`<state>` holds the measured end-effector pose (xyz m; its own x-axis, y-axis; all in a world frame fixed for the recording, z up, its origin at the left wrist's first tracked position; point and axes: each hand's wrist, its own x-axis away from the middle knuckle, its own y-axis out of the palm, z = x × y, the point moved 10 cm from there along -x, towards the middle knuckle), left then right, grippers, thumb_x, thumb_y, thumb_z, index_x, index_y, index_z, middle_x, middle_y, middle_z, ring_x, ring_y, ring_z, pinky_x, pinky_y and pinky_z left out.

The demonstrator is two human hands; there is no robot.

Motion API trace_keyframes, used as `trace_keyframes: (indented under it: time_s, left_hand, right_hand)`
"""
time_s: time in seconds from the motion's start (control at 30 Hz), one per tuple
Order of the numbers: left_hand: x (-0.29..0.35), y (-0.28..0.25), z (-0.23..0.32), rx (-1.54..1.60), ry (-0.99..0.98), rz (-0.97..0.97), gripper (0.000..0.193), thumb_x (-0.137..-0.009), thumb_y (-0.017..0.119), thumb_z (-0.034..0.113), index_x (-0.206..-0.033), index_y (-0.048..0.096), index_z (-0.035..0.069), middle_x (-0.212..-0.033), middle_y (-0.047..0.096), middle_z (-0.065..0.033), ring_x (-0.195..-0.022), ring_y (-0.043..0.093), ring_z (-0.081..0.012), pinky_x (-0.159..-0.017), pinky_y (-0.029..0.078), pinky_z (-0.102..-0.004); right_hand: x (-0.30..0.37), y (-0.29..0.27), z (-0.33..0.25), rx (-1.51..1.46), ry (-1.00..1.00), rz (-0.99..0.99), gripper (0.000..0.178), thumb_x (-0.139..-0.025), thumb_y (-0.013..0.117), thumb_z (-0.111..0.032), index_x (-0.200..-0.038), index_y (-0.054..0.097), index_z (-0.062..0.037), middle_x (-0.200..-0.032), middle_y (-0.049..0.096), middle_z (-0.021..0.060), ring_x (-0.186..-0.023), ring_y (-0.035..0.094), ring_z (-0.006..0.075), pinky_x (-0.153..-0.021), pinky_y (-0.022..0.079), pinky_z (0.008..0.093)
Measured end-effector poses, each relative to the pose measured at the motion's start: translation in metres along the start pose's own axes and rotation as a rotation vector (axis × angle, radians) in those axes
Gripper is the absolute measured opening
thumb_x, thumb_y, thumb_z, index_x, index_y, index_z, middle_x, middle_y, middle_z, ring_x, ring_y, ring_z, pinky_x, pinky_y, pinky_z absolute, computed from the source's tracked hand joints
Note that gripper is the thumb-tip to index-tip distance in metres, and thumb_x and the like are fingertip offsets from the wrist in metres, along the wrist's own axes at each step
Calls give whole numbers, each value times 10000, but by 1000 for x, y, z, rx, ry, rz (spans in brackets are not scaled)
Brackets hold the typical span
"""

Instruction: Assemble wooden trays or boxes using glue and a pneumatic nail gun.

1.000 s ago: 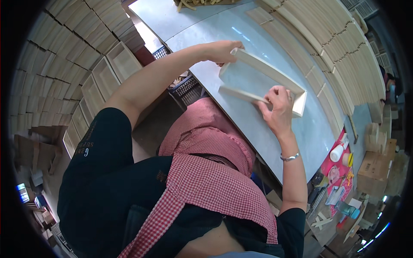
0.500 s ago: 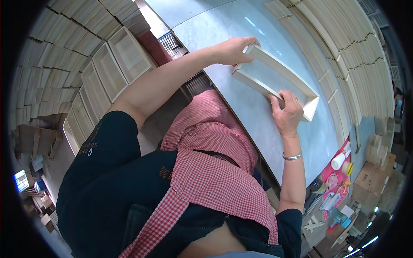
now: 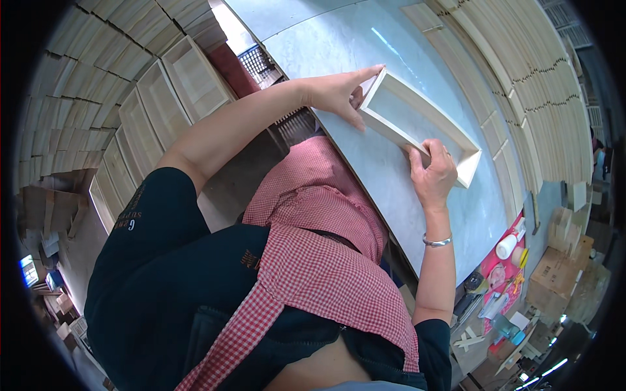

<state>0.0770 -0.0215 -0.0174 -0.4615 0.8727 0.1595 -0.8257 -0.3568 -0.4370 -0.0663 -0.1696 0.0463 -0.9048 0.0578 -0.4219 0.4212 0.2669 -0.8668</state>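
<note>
- A pale wooden frame (image 3: 435, 111), long, narrow and four-sided, is over a light blue-grey table (image 3: 326, 45), slanting from upper left to lower right between the wearer's two bare hands; whether it lies fully flat is hard to tell.
- The left hand (image 3: 336, 93) is spread wide at the frame's upper-left short end: the index finger reaches to the far corner, the thumb stands well apart from it beside the near corner, and the other fingers are partly hidden.
- The right hand (image 3: 435, 173) is closed on the near long side, toward its right end, with the thumb on the outer face and the fingers bent over the edge; the exact fingertip contact is hidden.
- A silver bracelet (image 3: 437, 240) circles the right wrist.
- Beyond the frame, flat wooden strips (image 3: 495, 130) lie in rows.
- Open wooden trays (image 3: 195, 72) stand in a row off to the left.
</note>
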Motion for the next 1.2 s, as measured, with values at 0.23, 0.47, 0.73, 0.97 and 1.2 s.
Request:
trace_keyframes:
  time_s: [0.23,0.47,0.73,0.97,1.2]
  left_hand:
    - [-7,-5,0,-98,126,132,1106,-683,830,80,-1570,172,11,-1177,572,-229,-838,622,-265,-689,542,-336]
    - [-6,-5,-4,-41,132,152,1095,-677,757,-76,-1588,163,46,-1097,588,-184,-825,600,-242,-646,517,-321]
    - [-2,0,2,-24,198,196,1077,-668,699,-149,-1588,177,54,-1272,541,-207,-819,601,-237,-656,531,-325]
    - [4,3,16,-98,324,205,1050,-698,677,-162,-1590,175,72,-1511,373,-229,-770,604,-232,-645,550,-324]
    - [1,5,13,-63,346,234,1031,-726,699,-131,-1590,180,80,-1551,335,-228,-730,604,-237,-628,552,-325]
  right_hand:
    - [-17,7,-42,-67,-114,69,266,-825,754,-216,-1013,607,-99,-967,644,37,-809,602,197,-718,449,321]
    - [-44,48,-78,100,-49,116,319,-838,734,-391,-831,557,-125,-780,584,5,-693,570,188,-659,436,312]
    - [-45,55,-79,209,-43,194,381,-837,733,-428,-736,497,-147,-688,524,-15,-624,538,179,-624,430,303]
    - [-43,44,-79,-13,-64,208,222,-832,746,-293,-849,611,-117,-784,583,-5,-644,535,172,-631,434,306]
    - [-36,37,-86,-162,-299,123,241,-794,721,-78,-1032,705,-116,-924,617,15,-705,546,177,-648,435,314]
